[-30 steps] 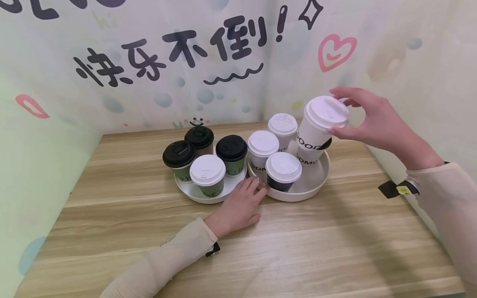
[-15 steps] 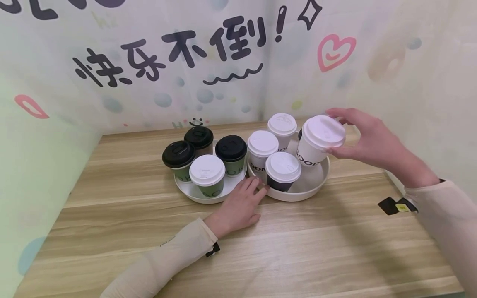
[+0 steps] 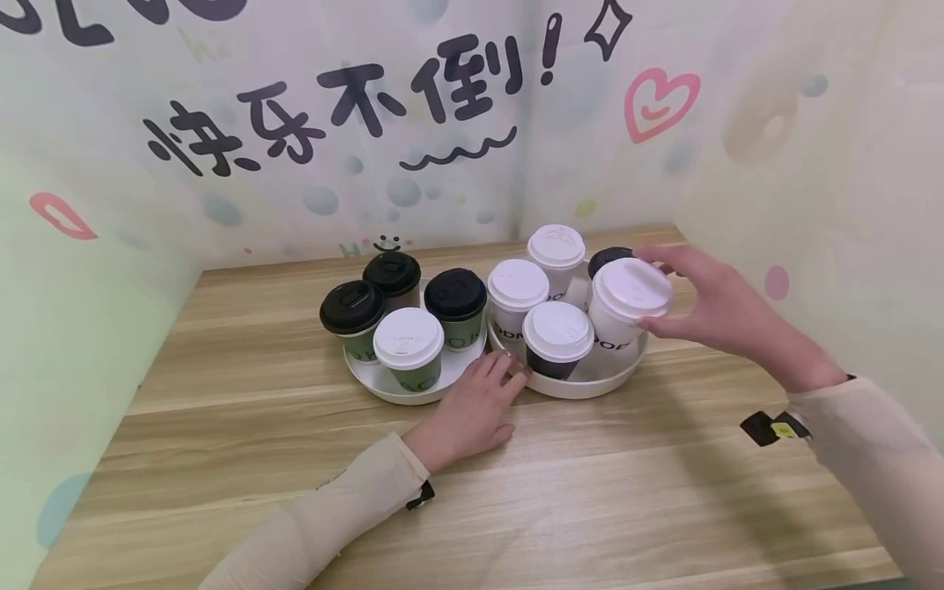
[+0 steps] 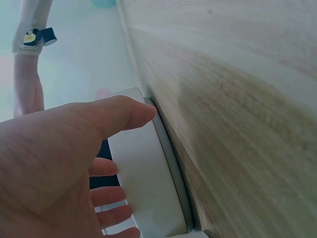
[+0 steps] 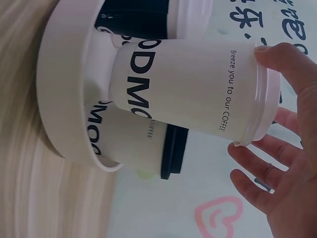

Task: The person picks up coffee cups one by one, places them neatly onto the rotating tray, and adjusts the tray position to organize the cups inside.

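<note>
My right hand (image 3: 711,307) holds a white paper coffee cup (image 5: 183,89) by its white lid, thumb on one side and fingers on the other. The cup leans slightly, low within the right-hand round tray (image 3: 619,381). Behind it stands a white cup with a black lid (image 3: 608,258), partly hidden. Three other white-lidded cups share this tray; the front one, a dark cup (image 3: 558,340), is nearest my left hand. Where the two trays meet, my left hand (image 3: 472,410) rests with relaxed fingers (image 4: 111,215) against the tray's front rim.
Left of it, a second round tray (image 3: 379,389) carries a green cup with a white lid (image 3: 409,348) and several black-lidded cups (image 3: 352,307). The trays stand on a wooden table (image 3: 243,442), below a printed wall sheet (image 3: 295,98).
My right hand has lowered the white cup toward the right tray and slightly to the left, uncovering more of the black lid behind. My left hand has stayed in place.
</note>
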The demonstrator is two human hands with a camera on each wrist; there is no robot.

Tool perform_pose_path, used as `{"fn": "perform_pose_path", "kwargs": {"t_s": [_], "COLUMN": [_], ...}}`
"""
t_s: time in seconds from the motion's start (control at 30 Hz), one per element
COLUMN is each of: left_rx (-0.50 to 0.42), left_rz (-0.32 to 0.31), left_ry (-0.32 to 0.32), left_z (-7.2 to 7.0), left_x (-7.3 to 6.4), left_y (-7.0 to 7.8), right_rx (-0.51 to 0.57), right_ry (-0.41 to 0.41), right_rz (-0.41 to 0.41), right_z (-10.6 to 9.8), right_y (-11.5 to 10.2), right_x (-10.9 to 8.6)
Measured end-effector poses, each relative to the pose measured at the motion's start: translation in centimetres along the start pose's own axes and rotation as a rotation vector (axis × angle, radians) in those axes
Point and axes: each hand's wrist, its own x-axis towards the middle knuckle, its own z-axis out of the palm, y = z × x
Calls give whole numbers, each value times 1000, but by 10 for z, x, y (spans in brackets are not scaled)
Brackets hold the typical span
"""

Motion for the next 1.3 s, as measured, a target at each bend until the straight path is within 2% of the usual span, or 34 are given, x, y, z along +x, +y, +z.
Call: {"fn": "perform_pose_path", "kwargs": {"t_s": [0.13, 0.43, 0.63, 0.8, 1.07, 1.3], "left_rx": [2, -1, -1, -5, -9, -21], "left_rz": [2, 3, 2, 0, 3, 2], "left_ry": [8, 1, -1, -6, 12, 5], "left_z": [-1, -2, -1, -2, -2, -2], "left_x": [-1, -1, -1, -1, -2, -2], "left_y": [0, 0, 0, 1, 0, 1], "right_rx": [-2, -62, -9, 1, -14, -19], "right_ry": [-19, -8, -33, -25, 1, -11], "right_rz": [15, -19, 16, 34, 14, 11], "right_z": [10, 28, 35, 38, 39, 36], "right_y": [6, 13, 13, 17, 19, 17], "right_x": [-5, -13, -17, -21, -23, -24]}}
